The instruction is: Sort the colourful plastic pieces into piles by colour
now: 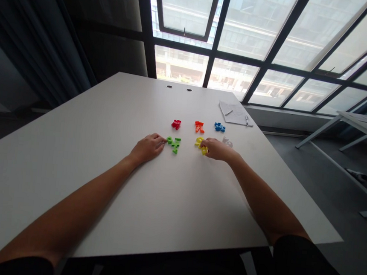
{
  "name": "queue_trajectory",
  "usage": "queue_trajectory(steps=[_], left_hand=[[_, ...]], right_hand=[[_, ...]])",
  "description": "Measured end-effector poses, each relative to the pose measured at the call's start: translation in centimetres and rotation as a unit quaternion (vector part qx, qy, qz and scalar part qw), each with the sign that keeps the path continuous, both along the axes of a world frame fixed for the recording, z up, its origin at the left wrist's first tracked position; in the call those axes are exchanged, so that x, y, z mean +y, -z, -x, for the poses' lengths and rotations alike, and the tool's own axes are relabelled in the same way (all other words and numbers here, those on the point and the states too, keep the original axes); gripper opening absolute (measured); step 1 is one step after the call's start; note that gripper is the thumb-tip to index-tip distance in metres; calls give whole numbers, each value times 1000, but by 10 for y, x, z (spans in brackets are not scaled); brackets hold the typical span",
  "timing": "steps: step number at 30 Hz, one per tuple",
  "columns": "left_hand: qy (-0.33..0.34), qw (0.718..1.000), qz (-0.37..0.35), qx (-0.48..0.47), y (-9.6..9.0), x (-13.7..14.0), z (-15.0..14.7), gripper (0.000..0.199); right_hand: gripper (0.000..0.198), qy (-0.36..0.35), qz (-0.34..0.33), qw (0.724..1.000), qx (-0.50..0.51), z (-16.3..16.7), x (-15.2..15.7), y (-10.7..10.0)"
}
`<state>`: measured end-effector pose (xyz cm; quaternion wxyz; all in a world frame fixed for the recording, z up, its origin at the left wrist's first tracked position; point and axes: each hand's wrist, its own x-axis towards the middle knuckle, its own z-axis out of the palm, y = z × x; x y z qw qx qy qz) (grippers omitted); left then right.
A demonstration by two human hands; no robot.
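Observation:
My right hand (218, 150) is over a small group of yellow plastic pieces (199, 142), its fingers closed on one of them near the table surface. Part of that yellow piece shows below the fingertips. On the other side, my left hand (148, 147) rests on the table with its fingers loosely extended, the tips beside several green plastic pieces (175, 144). Nothing shows inside the left hand. Some white or pale grey pieces (227, 141) lie just behind my right hand, partly hidden by it. What exact shapes the pieces have is too small to tell.
Farther back on the white table (125, 106) lie clusters of red pieces (176, 124), orange pieces (199, 126) and blue pieces (219, 127). A paper sheet (235, 114) with pens is at the right edge. Windows stand behind; another table (364, 123) is at the right.

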<state>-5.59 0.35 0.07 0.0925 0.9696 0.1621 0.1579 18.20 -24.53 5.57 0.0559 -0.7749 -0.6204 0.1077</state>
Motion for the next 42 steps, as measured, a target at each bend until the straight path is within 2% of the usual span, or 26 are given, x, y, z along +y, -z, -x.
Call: queue_trajectory(steps=[5, 9, 15, 18, 20, 22, 24, 27, 30, 33, 36, 39, 42], left_hand=[[0, 1000, 2, -1, -1, 0, 1, 35], [0, 1000, 2, -1, 0, 0, 0, 35], [-10, 999, 26, -15, -1, 1, 0, 26], [-47, 997, 42, -48, -5, -3, 4, 23], [-54, 995, 31, -84, -10, -9, 8, 22], [-27, 995, -1, -101, -16, -19, 11, 22], [49, 995, -51, -74, -22, -36, 14, 23], [202, 973, -107, 12, -31, -69, 21, 26], [273, 955, -108, 38, -37, -101, 33, 24], [270, 959, -81, 36, -38, -119, 47, 26], [228, 973, -43, 4, -32, -121, 54, 29], [219, 975, -28, -30, -26, -115, 54, 41], [236, 971, -42, -23, -23, -111, 52, 71]], right_hand=[[34, 19, -8, 1000, -18, 0, -3, -9], [8, 16, -5, 1000, -13, -3, -7, -24], [26, -6, -44, 999, 18, 1, -23, -58], [26, -28, -74, 997, 16, 16, -35, -78], [22, -53, -101, 993, 39, 29, -44, -82], [19, -72, -110, 988, 85, 41, -54, -76], [19, -71, -87, 983, 143, 49, -65, -60], [19, -17, -67, 975, 212, 56, -82, -27], [17, 49, -110, 956, 267, 64, -97, -2], [19, 74, -190, 938, 279, 77, -105, 16], [35, 26, -246, 946, 210, 93, -104, 34], [64, -63, -208, 965, 147, 102, -99, 49], [92, -108, -167, 975, 99, 103, -95, 55]])
